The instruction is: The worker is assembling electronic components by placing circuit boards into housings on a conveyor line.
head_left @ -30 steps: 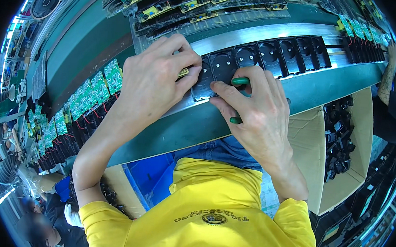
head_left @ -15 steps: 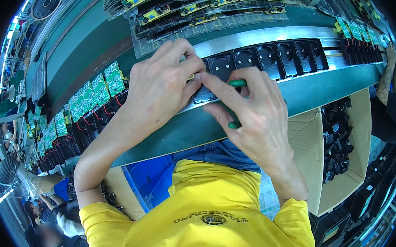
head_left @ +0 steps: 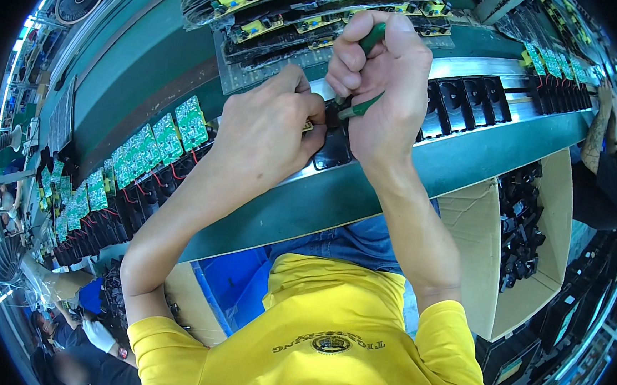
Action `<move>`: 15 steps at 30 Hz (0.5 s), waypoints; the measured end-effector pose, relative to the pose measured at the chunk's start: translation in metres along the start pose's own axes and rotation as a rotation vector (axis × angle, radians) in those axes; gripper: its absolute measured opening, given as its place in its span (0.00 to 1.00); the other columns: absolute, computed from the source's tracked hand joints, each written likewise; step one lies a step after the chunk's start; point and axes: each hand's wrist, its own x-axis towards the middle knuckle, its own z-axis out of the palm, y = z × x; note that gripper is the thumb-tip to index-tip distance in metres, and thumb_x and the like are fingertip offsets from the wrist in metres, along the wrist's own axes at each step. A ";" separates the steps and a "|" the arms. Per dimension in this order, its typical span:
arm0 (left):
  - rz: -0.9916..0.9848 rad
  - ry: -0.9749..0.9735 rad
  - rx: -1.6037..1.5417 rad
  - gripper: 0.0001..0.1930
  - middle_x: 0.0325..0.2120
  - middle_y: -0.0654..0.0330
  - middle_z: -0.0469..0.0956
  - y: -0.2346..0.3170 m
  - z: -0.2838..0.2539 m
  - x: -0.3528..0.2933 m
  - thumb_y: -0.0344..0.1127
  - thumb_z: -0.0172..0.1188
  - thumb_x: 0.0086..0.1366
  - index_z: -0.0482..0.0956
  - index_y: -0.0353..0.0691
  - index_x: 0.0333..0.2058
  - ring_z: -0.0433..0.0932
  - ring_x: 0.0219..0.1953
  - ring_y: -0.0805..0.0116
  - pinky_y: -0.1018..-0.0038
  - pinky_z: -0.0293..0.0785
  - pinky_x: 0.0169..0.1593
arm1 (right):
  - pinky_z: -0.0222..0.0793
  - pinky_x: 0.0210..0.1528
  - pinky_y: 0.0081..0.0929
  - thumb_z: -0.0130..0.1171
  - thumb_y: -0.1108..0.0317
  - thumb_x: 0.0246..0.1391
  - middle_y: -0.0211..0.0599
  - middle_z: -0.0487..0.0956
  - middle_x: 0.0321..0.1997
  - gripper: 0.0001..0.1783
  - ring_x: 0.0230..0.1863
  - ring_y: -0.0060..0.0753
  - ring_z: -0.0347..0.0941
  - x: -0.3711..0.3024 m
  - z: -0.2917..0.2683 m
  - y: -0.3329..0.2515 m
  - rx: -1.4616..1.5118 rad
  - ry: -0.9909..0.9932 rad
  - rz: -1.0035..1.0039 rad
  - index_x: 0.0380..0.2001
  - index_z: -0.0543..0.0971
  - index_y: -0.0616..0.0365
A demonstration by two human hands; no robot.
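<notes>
My right hand (head_left: 396, 91) is raised above the row and holds green-handled pliers (head_left: 365, 106), one handle up by the fingers and the other against the palm. Their metal end points down and left toward a black plastic housing (head_left: 333, 153). On that housing's left side is my left hand (head_left: 267, 122), fingers closed on a small yellow-edged piece (head_left: 308, 127), mostly hidden, perhaps a circuit board. More black housings (head_left: 465, 102) stand in line on the metal strip to the right.
Green circuit boards (head_left: 138, 153) with red wires stand along the bench at left. Beyond my hands are stacked trays of yellow parts (head_left: 259, 27). At right stands a cardboard box (head_left: 473, 240) of black parts, with another person's arm (head_left: 601, 127) farther off.
My right hand has lifted and turned palm-inward, swinging the pliers upright over the housing. My left hand stays beside the housing with its fingers closed.
</notes>
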 end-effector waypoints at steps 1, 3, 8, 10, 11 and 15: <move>-0.012 -0.017 -0.010 0.04 0.44 0.55 0.80 -0.001 0.000 0.001 0.34 0.72 0.66 0.92 0.42 0.33 0.84 0.36 0.51 0.58 0.83 0.39 | 0.58 0.36 0.25 0.42 0.45 0.86 0.26 0.71 0.33 0.26 0.32 0.21 0.60 0.000 0.003 0.001 -0.020 0.006 0.009 0.49 0.80 0.55; -0.032 -0.051 -0.029 0.04 0.44 0.54 0.80 -0.002 -0.001 0.003 0.34 0.72 0.66 0.91 0.42 0.33 0.84 0.36 0.50 0.58 0.83 0.39 | 0.56 0.35 0.25 0.42 0.47 0.86 0.25 0.70 0.33 0.24 0.32 0.20 0.59 0.001 0.008 0.001 -0.061 0.020 0.023 0.47 0.79 0.55; -0.040 -0.050 -0.015 0.04 0.44 0.53 0.80 -0.004 -0.001 0.003 0.34 0.72 0.65 0.91 0.42 0.32 0.84 0.36 0.48 0.57 0.84 0.40 | 0.57 0.36 0.25 0.44 0.53 0.86 0.26 0.69 0.33 0.20 0.32 0.20 0.59 0.005 0.008 0.004 -0.038 -0.038 0.100 0.48 0.79 0.55; -0.027 -0.043 -0.014 0.04 0.44 0.53 0.80 -0.004 0.002 0.002 0.34 0.72 0.65 0.90 0.42 0.32 0.84 0.36 0.48 0.57 0.84 0.40 | 0.58 0.36 0.25 0.45 0.55 0.85 0.26 0.70 0.33 0.18 0.32 0.20 0.60 0.000 -0.001 0.009 -0.042 -0.071 0.072 0.49 0.79 0.56; -0.019 -0.040 -0.013 0.05 0.43 0.53 0.80 -0.005 0.003 0.003 0.35 0.72 0.65 0.90 0.41 0.32 0.84 0.36 0.48 0.56 0.84 0.40 | 0.59 0.36 0.25 0.46 0.57 0.84 0.27 0.71 0.34 0.17 0.32 0.21 0.61 -0.001 -0.007 0.012 -0.042 -0.104 0.049 0.50 0.79 0.57; -0.003 -0.038 0.007 0.06 0.43 0.52 0.81 -0.003 -0.001 0.005 0.36 0.72 0.65 0.90 0.41 0.31 0.85 0.36 0.47 0.55 0.84 0.41 | 0.62 0.37 0.25 0.50 0.63 0.82 0.29 0.74 0.36 0.13 0.33 0.22 0.63 -0.004 -0.007 0.003 -0.071 -0.122 -0.018 0.53 0.80 0.59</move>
